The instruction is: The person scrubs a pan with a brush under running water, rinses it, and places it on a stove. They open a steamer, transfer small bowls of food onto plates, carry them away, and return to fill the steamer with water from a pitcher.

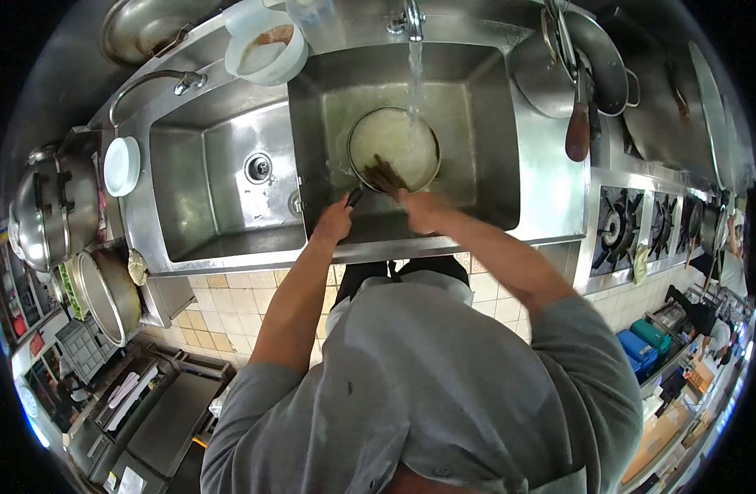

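Note:
A round metal pan [369, 123] with cloudy water in it sits in the right-hand sink basin [485, 148], under a stream of water from the faucet [413, 23]. My left hand [336, 221] is closed around the pan's dark handle [355, 197] at the pan's lower left. Slightly blurred, my right hand [423, 211] grips a brown brush [383, 174], whose bristly end lies inside the pan near its lower rim.
Left of the basin is a second sink basin [221, 165] with a drain. White tubs [267, 58] stand behind it, and a white lid [122, 166] lies further left. Large pots [551, 78] and stove burners [616, 226] are on the right.

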### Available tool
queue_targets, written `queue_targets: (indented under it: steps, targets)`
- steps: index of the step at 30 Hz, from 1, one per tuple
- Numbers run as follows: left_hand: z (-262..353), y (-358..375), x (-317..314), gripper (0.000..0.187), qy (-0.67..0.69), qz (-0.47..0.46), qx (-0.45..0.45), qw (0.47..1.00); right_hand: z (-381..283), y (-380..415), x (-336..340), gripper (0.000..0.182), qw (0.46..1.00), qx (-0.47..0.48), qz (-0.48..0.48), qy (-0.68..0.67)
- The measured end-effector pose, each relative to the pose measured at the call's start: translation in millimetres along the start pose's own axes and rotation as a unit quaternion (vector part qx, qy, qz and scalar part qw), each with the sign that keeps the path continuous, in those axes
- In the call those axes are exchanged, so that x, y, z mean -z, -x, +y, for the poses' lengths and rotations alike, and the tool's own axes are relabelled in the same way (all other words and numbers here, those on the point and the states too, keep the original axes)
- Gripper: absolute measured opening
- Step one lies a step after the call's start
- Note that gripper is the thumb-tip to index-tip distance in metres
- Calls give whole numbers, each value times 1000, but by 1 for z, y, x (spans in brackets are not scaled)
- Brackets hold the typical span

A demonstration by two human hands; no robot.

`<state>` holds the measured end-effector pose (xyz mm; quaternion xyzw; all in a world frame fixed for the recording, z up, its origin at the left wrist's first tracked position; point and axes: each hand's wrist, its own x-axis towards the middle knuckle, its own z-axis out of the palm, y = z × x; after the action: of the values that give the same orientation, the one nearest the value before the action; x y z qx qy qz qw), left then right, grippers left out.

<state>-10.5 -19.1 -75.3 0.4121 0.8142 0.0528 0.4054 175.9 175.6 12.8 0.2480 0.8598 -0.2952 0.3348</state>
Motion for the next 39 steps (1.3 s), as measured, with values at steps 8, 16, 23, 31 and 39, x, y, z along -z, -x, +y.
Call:
queue_targets:
  steps: [8,16,23,31,39]
  targets:
    - [9,-3,5,47,64,12,-3,998,65,-51,25,40,985,-139,98,-28]
    - [48,4,28,42,173,-49,41,983,60,63,-6,67,987,-8,42,-158]
    - [212,5,117,16,761,-201,174,591,131,155,16,65,902,-54,292,-315]
    - [299,-94,171,35,775,-164,17,610,122,199,27,43,929,-138,275,-208]
    - [257,-80,192,44,855,-136,8,501,127,197,-14,40,839,-111,253,-469]
